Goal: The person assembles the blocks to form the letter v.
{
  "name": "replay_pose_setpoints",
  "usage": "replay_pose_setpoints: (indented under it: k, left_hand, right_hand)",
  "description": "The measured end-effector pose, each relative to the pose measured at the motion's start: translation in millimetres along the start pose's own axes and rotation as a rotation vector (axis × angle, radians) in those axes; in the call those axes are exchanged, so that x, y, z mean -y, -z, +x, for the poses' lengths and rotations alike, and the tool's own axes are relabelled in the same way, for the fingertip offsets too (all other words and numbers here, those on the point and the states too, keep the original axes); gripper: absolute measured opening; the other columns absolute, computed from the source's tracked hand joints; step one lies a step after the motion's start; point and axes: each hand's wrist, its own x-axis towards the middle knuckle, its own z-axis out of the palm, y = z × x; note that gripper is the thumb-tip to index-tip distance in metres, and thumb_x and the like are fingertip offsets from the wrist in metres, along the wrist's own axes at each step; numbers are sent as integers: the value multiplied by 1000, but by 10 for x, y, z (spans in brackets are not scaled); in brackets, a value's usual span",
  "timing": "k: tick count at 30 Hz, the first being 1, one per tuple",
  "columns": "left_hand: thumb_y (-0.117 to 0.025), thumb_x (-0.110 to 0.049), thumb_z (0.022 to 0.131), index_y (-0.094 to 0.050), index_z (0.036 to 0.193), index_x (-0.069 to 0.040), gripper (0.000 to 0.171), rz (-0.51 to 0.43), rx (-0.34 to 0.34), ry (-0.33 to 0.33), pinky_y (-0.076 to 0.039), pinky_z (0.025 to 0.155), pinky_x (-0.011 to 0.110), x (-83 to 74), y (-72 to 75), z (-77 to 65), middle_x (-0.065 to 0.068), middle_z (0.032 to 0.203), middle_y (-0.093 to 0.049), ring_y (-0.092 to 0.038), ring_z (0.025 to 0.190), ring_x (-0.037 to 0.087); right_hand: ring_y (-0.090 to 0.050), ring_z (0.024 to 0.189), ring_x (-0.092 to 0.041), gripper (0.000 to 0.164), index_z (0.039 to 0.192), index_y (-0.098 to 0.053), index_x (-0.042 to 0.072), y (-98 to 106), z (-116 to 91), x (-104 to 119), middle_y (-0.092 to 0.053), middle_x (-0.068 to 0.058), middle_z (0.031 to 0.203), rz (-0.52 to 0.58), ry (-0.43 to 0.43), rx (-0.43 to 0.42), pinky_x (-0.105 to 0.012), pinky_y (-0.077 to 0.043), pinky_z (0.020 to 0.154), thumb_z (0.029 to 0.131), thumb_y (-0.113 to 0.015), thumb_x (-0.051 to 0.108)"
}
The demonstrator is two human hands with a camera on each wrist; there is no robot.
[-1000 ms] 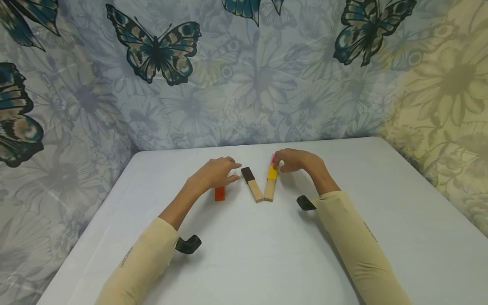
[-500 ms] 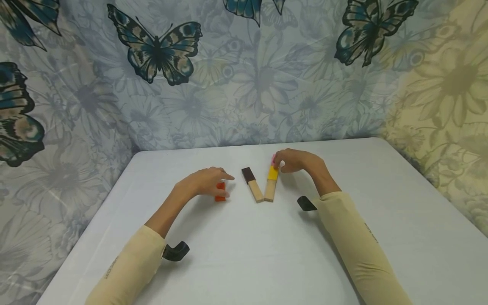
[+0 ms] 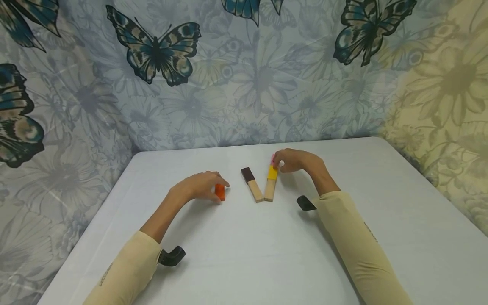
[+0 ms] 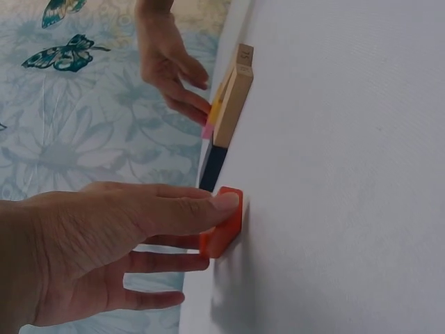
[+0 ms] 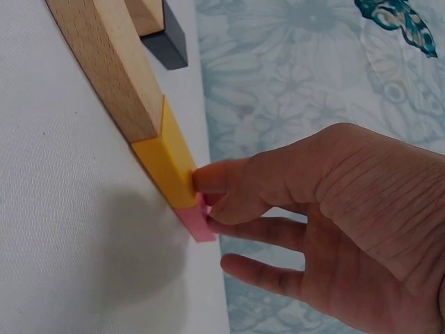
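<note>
In the head view, my left hand (image 3: 198, 186) holds an orange block (image 3: 220, 192) on the table. The left wrist view shows its thumb on the near face of the orange block (image 4: 228, 223), fingers on the far side. My right hand (image 3: 296, 160) pinches a small pink block (image 5: 195, 221) with its fingertips, one of them also against a yellow block (image 5: 167, 163). Pink, yellow and a plain wooden block (image 3: 270, 189) lie end to end in a slanted row. A second row has a dark brown block (image 3: 248, 175) and another plain wooden block (image 3: 256, 191).
Both rows meet at their near ends, forming a V on the white table (image 3: 244, 254). A black curved piece sticks out at each cuff, the left piece (image 3: 171, 256) and the right piece (image 3: 305, 203). A butterfly-patterned cloth (image 3: 263, 84) stands behind the table.
My left hand has moved left and nearer from beside the dark brown block, and its fingers have closed on the orange block. My right hand and the two rows have stayed put.
</note>
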Motion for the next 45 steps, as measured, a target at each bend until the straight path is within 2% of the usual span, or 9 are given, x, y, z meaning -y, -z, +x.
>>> replay_pose_setpoints:
  k: [7, 15, 20, 26, 30, 35, 45]
  left_hand:
    - [-85, -23, 89, -75, 129, -18, 42, 25, -23, -44, -55, 106, 43, 8, -25, 2, 3, 127, -70, -65, 115, 20]
    - [-85, -23, 89, -78, 120, -18, 33, 33, -31, -64, -56, 102, 43, 11, -11, 17, 3, 121, -71, -66, 110, 22]
    - [-83, -25, 91, -77, 122, -17, 33, 35, -56, -65, -57, 100, 43, 5, 16, 41, 3, 120, -72, -67, 108, 22]
    - [-77, -24, 95, -74, 129, -15, 35, 26, -91, -31, -57, 99, 43, -23, 73, 114, 5, 120, -72, -68, 108, 24]
    - [-73, -28, 97, -72, 134, -14, 39, 9, -124, 2, -57, 98, 44, -49, 124, 200, 7, 122, -72, -67, 109, 25]
    - [-66, -29, 102, -67, 140, -11, 42, -38, -191, 14, -55, 104, 48, -52, 158, 368, 12, 132, -70, -65, 122, 31]
    - [-60, -28, 107, -62, 144, -4, 44, -41, -277, 39, -51, 112, 48, 58, 64, 779, 18, 141, -66, -62, 132, 34]
  right_hand:
    - [-53, 140, -38, 34, 127, -74, 7, 8, -9, -1, -60, -17, 149, -7, 8, -2, -57, -43, 119, 97, -60, 2]
    - [-53, 140, -38, 35, 128, -74, 7, 16, 1, -11, -60, -16, 149, -11, 3, -1, -56, -42, 120, 97, -60, 1]
    - [-53, 141, -37, 34, 128, -74, 7, 26, -1, -13, -60, -16, 150, -7, -2, -5, -56, -42, 120, 97, -60, 2]
    - [-52, 142, -38, 34, 129, -73, 7, 26, -9, -24, -59, -16, 150, -12, -6, 1, -56, -42, 120, 98, -60, 2]
    - [-52, 141, -39, 33, 128, -74, 7, 21, -9, -38, -58, -17, 150, -27, 6, 3, -57, -43, 119, 97, -61, 2]
    - [-52, 141, -38, 34, 127, -74, 7, 27, -9, -52, -59, -16, 150, -28, 0, -8, -57, -43, 119, 97, -60, 1]
    - [-54, 138, -39, 31, 122, -76, 4, 3, 19, -20, -62, -18, 145, -26, 63, -11, -55, -45, 118, 95, -61, -1]
